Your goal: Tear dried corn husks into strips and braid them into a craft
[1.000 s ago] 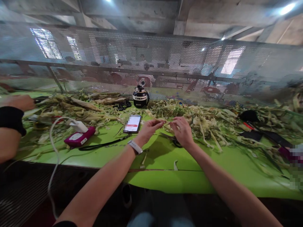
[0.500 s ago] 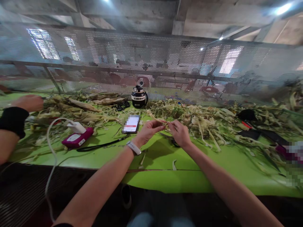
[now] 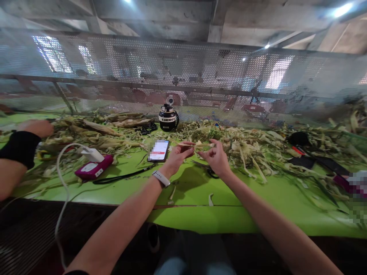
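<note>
My left hand point(image 3: 175, 158), with a pale watch band point(image 3: 161, 178) on its wrist, pinches a strip of dry corn husk point(image 3: 198, 144) between thumb and fingers. The strip points right, towards my right hand point(image 3: 217, 157). That hand has its thumb and forefinger spread around the strip's free end; whether a fingertip touches it I cannot tell. Beneath my hands a pair of scissors point(image 3: 200, 164) lies on the green table point(image 3: 189, 191), its dark handles partly behind my right hand. A phone point(image 3: 158, 150) with a lit screen lies left of my left hand.
Heaps of husk point(image 3: 243, 143) run along the table's back. A black bottle point(image 3: 168, 117) stands before a perforated metal screen point(image 3: 195, 68). A magenta power strip point(image 3: 94, 167) with white charger point(image 3: 93, 154) and cable sits left. A co-worker's hand point(image 3: 37, 128) is at far left.
My right thumb and forefinger have parted from a pinch near the left fingertips. My left hand has shifted slightly left with the husk. The co-worker's arm has moved slightly right.
</note>
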`<state>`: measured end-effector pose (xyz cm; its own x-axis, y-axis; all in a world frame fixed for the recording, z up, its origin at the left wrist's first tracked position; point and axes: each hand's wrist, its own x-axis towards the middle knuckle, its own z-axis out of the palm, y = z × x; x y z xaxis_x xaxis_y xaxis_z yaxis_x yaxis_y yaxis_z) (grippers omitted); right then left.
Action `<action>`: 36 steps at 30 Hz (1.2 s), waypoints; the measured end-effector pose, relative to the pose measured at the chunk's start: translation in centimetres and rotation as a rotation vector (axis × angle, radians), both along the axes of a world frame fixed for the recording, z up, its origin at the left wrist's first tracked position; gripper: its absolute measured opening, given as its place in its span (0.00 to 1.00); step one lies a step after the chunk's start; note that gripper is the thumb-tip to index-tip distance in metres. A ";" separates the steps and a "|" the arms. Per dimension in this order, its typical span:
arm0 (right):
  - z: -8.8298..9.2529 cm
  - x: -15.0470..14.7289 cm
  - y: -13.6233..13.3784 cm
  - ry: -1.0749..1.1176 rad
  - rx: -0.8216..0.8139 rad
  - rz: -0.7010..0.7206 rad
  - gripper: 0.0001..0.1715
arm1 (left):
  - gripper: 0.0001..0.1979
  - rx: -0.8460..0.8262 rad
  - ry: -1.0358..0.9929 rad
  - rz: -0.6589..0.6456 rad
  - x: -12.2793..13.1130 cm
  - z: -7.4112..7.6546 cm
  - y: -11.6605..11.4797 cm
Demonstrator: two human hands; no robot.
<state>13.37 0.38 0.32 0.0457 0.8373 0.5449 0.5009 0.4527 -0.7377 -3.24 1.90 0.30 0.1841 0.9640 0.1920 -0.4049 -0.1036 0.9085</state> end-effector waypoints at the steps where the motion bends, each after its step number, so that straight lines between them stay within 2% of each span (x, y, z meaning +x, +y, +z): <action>1: 0.0 0.0 0.0 -0.022 0.014 0.006 0.44 | 0.17 0.009 0.001 0.024 -0.1 0.0 0.1; 3: -0.1 0.1 0.0 -0.099 0.067 0.001 0.46 | 0.19 0.037 -0.004 0.070 -0.2 0.0 0.2; 4: -0.2 0.2 0.0 -0.159 0.108 0.000 0.40 | 0.20 0.052 -0.006 0.092 -0.2 0.0 0.2; 7: -0.2 0.4 0.0 -0.383 0.255 0.024 0.16 | 0.20 0.079 0.006 0.152 -0.3 -0.2 0.5; 11: 0.1 0.7 -0.1 -0.524 0.377 -0.018 0.13 | 0.18 0.044 0.065 0.143 -0.3 -0.4 0.6; 14: 0.4 0.9 -0.1 -0.493 0.439 -0.049 0.12 | 0.15 0.056 0.142 0.003 -0.3 -0.3 0.4; 18: 0.3 1.0 0.1 -0.386 0.312 -0.071 0.14 | 0.13 0.130 0.222 -0.207 -0.3 -0.4 0.2; 21: 0.1 1.0 0.1 -0.371 0.201 -0.113 0.14 | 0.15 0.145 0.209 -0.282 -0.2 -0.7 0.3; 26: 0.1 0.5 -0.2 -0.284 0.192 -0.092 0.14 | 0.13 0.134 0.200 -0.241 0.0 -0.4 -0.2; 31: 0.1 -0.2 -0.5 -0.193 0.194 -0.085 0.13 | 0.14 0.057 0.152 -0.269 0.5 -0.1 -0.9; 36: 0.0 -0.4 -0.4 -0.043 0.095 -0.029 0.12 | 0.19 0.121 0.135 -0.156 0.8 -0.3 -0.4</action>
<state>13.02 -0.03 0.33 0.0439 0.7801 0.6241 0.5447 0.5049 -0.6696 -2.40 1.48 0.01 0.3610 0.8934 0.2675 -0.2999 -0.1604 0.9404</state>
